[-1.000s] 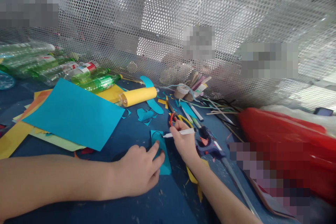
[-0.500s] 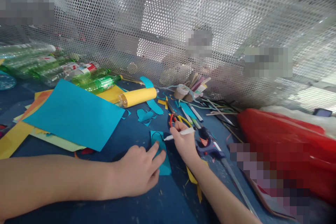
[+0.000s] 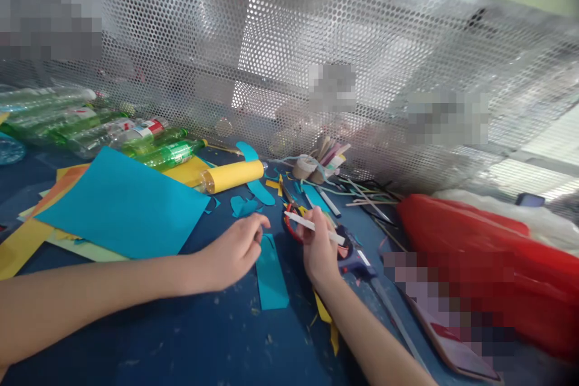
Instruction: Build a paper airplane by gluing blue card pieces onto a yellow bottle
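A white marker is gripped in my right hand, its left end pointing up and left above the table. My left hand hovers by the upper left edge of a small blue paper strip, with loosely bent fingers and nothing visible in them. Part of a dark drawn line shows near the strip's top. Just behind the marker lie scissors with red handles, partly covered by my right hand. A dark blue glue gun rests right beside that hand.
Blue sheets and coloured papers lie left. Behind them are plastic bottles and a yellow-wrapped bottle. Blue scraps lie mid-table. A perforated metal screen rises behind. A red bag and a phone are at right.
My left hand has lifted off the blue strip and moved up and left, its fingers bending. My right hand has drawn the marker away from the paper and tilted it.
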`<action>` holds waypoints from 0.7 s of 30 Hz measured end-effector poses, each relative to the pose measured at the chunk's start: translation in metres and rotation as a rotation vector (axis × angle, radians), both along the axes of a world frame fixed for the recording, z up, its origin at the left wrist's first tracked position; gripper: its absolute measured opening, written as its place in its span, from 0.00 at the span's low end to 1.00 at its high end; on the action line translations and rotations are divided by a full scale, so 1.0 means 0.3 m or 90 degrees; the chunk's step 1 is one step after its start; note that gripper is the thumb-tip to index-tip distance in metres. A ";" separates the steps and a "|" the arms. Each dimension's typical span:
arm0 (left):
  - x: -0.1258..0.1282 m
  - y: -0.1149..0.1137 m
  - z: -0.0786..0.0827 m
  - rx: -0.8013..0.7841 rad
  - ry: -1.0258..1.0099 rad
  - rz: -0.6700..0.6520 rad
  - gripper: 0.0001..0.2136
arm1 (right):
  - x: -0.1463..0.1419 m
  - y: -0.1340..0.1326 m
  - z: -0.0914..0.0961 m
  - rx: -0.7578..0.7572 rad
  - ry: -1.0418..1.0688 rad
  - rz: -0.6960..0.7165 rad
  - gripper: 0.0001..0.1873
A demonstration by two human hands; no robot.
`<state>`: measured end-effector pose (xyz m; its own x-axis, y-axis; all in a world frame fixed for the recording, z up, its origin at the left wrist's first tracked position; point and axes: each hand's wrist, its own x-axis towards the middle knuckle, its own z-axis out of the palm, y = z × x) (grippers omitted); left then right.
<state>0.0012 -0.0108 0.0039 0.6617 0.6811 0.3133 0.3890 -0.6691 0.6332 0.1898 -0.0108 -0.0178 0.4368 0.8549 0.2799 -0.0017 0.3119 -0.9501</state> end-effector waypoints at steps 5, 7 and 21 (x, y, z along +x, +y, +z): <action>0.004 0.096 -0.035 -0.131 -0.063 -0.034 0.12 | -0.015 -0.017 0.012 0.003 0.041 0.077 0.14; 0.005 0.099 -0.041 -0.158 -0.062 -0.039 0.12 | -0.022 -0.023 0.013 0.010 0.029 0.092 0.16; 0.007 0.079 -0.047 -0.112 -0.045 -0.037 0.15 | -0.055 -0.040 0.027 -0.102 -0.099 0.134 0.19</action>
